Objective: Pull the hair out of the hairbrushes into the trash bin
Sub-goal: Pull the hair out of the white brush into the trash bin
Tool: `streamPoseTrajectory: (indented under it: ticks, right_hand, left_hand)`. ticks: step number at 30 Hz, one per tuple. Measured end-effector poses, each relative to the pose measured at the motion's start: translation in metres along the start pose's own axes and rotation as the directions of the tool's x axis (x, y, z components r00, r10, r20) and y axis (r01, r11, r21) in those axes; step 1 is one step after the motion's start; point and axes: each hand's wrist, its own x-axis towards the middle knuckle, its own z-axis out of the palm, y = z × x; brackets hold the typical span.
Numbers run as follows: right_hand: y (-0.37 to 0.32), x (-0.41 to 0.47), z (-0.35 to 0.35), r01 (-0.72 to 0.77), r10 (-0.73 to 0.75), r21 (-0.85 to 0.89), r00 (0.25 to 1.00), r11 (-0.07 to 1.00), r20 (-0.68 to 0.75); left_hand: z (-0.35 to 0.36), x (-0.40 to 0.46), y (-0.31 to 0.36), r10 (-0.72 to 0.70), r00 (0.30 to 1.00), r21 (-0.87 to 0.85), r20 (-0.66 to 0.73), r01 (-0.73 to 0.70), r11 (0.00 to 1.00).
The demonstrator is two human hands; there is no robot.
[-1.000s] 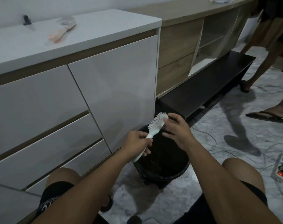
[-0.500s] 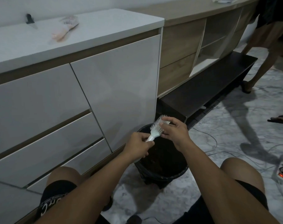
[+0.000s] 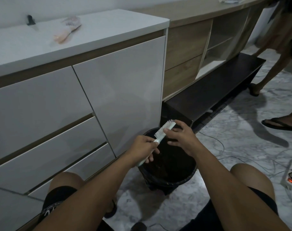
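Hands: L [image 3: 144,146] grips hairbrush [image 3: 163,130], R [image 3: 180,138] at bristles, over bin rim [image 3: 194,165]

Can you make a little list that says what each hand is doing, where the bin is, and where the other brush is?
left hand: grip closed on the handle of the pale mint plastic hairbrush
right hand: fingers at the brush head
brush position: over the bin
round black trash bin: on the floor, beside the white cabinet
pink hairbrush: lying on the cabinet top
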Motion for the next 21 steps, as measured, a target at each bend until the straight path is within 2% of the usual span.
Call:
streamPoseTrajectory:
  ticks: [3, 7, 12, 17, 19, 21]
  right_hand:
    - [0.000, 0.000, 0.003, -0.006, 0.007, -0.030, 0.999, 1.000, 0.033]
    - [0.001, 0.000, 0.004, -0.017, 0.016, 0.030, 0.999, 0.999, 0.034]
    - [-0.002, -0.001, 0.001, 0.002, 0.024, 0.238, 0.994, 0.971, -0.108]
    - [-0.008, -0.002, 0.000, -0.001, 0.096, 0.341, 0.960, 0.940, -0.261]
    - [-0.009, -0.002, 0.000, -0.036, 0.139, 0.393, 0.962, 0.919, -0.237]
    - [-0.010, -0.002, 0.001, -0.106, 0.183, 0.446, 0.974, 0.889, -0.133]
  left_hand:
    - [-0.003, -0.001, 0.000, 0.005, 1.000, -0.014, 0.003, -0.005, 1.000]
    - [-0.004, -0.003, -0.002, 0.020, 1.000, -0.026, -0.006, -0.020, 0.999]
    - [-0.004, -0.010, -0.002, 0.024, 0.999, -0.048, 0.031, -0.023, 0.999]
    - [-0.006, -0.013, -0.002, 0.021, 0.998, -0.063, 0.058, -0.018, 0.998]
    - [-0.006, -0.012, -0.003, 0.022, 0.997, -0.076, 0.068, -0.017, 0.997]
    - [-0.006, -0.011, -0.003, 0.021, 0.997, -0.085, 0.079, -0.014, 0.996]
